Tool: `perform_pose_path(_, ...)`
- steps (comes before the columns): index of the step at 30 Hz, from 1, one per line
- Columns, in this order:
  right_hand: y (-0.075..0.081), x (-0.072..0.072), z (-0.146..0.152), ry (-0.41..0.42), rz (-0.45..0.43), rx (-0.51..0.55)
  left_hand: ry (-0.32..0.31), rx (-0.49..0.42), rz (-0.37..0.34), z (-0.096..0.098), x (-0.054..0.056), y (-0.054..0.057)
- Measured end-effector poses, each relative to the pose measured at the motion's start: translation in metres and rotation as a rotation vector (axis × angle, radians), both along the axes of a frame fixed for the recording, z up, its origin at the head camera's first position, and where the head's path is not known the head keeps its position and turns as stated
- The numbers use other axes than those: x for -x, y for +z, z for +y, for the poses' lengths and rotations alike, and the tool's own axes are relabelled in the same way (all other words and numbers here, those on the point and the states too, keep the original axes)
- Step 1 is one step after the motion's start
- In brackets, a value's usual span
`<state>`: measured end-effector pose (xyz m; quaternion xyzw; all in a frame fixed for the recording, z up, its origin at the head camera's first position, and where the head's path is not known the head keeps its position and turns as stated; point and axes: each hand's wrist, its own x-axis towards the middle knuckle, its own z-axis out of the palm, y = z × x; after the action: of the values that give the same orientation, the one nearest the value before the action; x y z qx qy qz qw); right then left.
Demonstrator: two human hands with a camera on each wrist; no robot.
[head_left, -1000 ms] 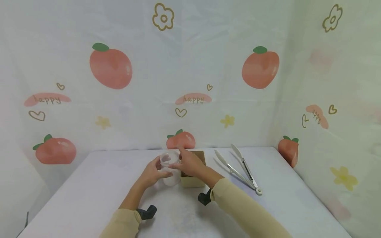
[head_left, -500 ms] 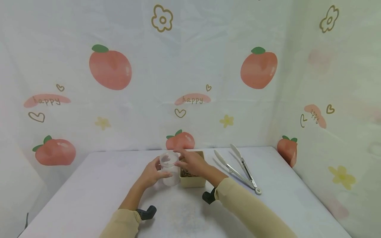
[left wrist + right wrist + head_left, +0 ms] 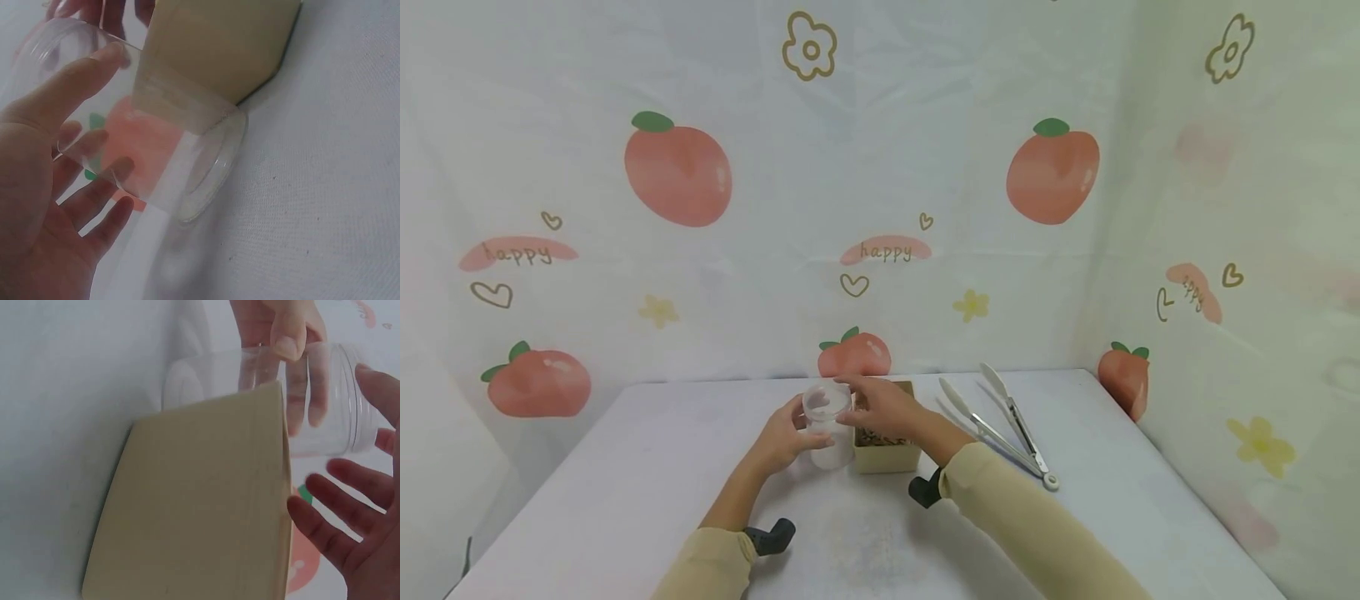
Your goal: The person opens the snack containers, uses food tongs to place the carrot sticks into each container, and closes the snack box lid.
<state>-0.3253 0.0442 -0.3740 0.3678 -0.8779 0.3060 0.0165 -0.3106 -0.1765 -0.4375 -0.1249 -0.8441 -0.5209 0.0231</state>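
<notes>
Jar (image 3: 832, 454), clear and upright on the white table (image 3: 842, 542), stands between the fingers of the two hands. Left hand (image 3: 781, 435): thumb along the near side of the jar and fingers curled about the far side, where they show through the transparent wall; together they hold it below the neck. Right hand (image 3: 891, 408): thumb and index finger parted at opposite edges of the jar's rim, the remaining fingers loosely extended and spread beside it; whether thumb and index pinch the rim or merely lie against it cannot be told. Directly beneath the right fingers lies an open beige box (image 3: 887, 458), just beside the jar, with dark shredded filling (image 3: 877, 437) partly visible inside. Well to the right of these fingers, spread tongs (image 3: 1003, 443) rest on the table, their hinged end toward the wearer. Beyond the fingertips hangs a white backdrop (image 3: 760, 325) printed with red fruit.
</notes>
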Motion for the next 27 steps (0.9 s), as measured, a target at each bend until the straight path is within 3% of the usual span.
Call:
perform_pose_path(3, 0.004, -0.001, -0.009, 0.003, 0.023, 0.014, -0.008, -0.002, 0.012, 0.0, 0.0, -0.001)
perform_pose_path(5, 0.006, -0.002, -0.016, -0.012, 0.086, -0.012, -0.006, 0.002, 0.017, 0.0, 0.0, -0.001)
perform_pose_path(11, 0.012, -0.006, -0.036, -0.144, 0.268, -0.205, -0.001, 0.024, 0.013, 0.0, -0.002, 0.0)
perform_pose_path(17, 0.015, -0.006, -0.043, -0.187, 0.254, -0.255, -0.011, 0.022, 0.005, 0.0, -0.003, 0.001)
perform_pose_path(27, 0.019, -0.003, -0.042, -0.141, 0.142, -0.155, 0.006, 0.049, -0.013, 0.0, -0.002, 0.0)
